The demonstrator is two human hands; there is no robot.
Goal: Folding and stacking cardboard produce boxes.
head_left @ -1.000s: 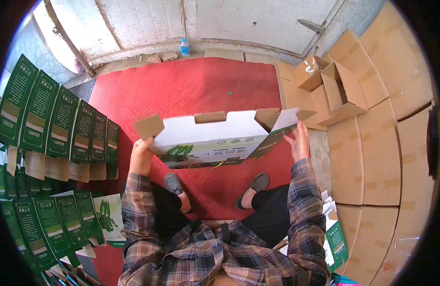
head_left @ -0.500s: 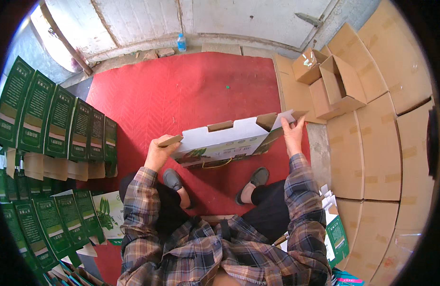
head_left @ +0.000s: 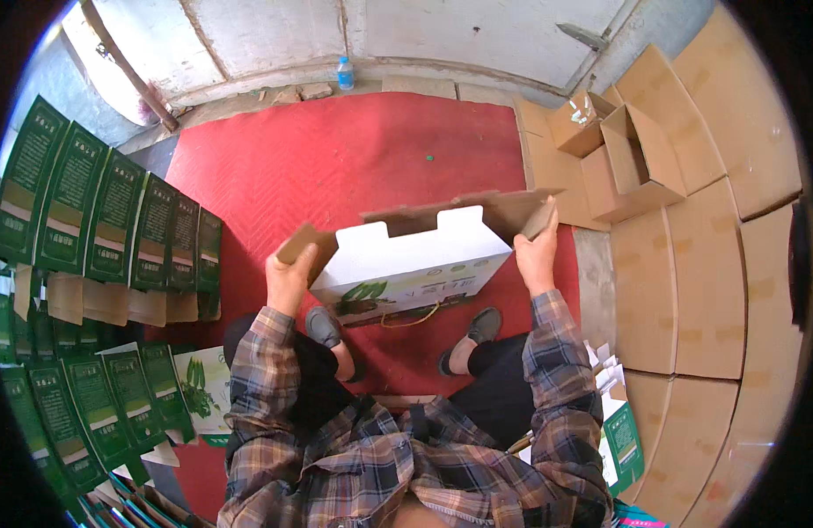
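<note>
Between my hands is a white and green printed cardboard gift box (head_left: 415,264), its top flaps standing up and its inside partly showing. A thin cord handle (head_left: 411,319) hangs from the side toward me. My left hand (head_left: 289,280) grips the brown end flap at the box's left, thumb on the inside. At the right end, my right hand (head_left: 537,257) pinches the other end flap, which leans outward. The box is held up over the red mat, just beyond my shoes; its bottom is hidden.
Green printed boxes (head_left: 116,216) stand in stacked rows at left. Brown cartons (head_left: 710,282) form a wall at right, with an open small carton (head_left: 640,158) in front. A red mat (head_left: 336,150) covers the floor up to a white door (head_left: 459,35); a blue bottle (head_left: 345,75) stands there.
The folded box has been spread apart into an open shape, its end flaps turned outward. My right hand has moved slightly down the flap, and the left remains on its end.
</note>
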